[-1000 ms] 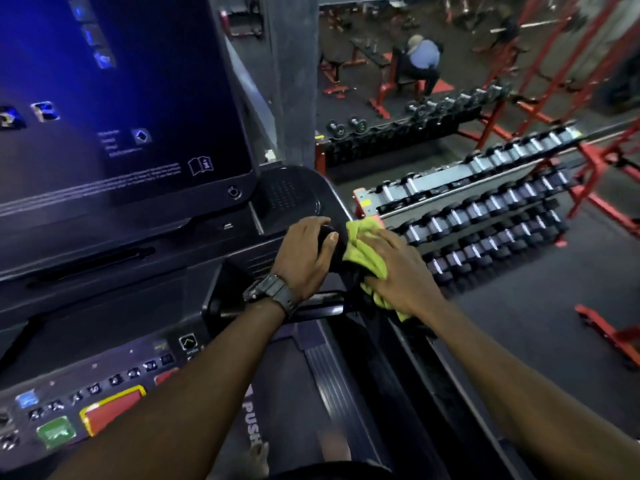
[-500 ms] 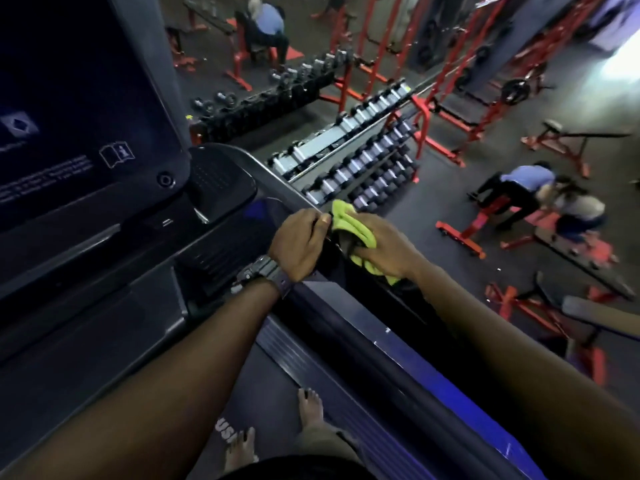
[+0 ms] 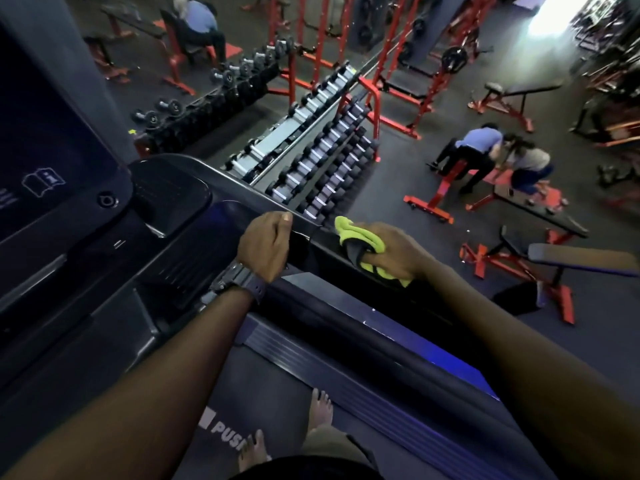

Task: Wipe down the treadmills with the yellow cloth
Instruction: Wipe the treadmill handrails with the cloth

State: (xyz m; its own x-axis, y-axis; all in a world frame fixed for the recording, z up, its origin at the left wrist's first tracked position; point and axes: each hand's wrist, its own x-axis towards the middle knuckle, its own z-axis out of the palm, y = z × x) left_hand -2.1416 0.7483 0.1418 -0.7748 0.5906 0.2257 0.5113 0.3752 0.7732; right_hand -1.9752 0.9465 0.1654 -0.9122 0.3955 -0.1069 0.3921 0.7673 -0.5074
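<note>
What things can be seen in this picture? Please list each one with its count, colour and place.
yellow cloth: one, yellow-green, on the treadmill's right handrail, under the right hand.
treadmill: one, black, under the person; screen at left.
dumbbell racks: two, dark weights, red frame, on the floor beyond the treadmill.
weight benches: several, red and black, floor at right.
other people: three, one seated at top left, two bent at right.
wristwatch: one, dark, left wrist.
bare feet: two, on the belt.
left hand: curled grip on the console edge.
right hand: holds the cloth on the handrail.
</note>
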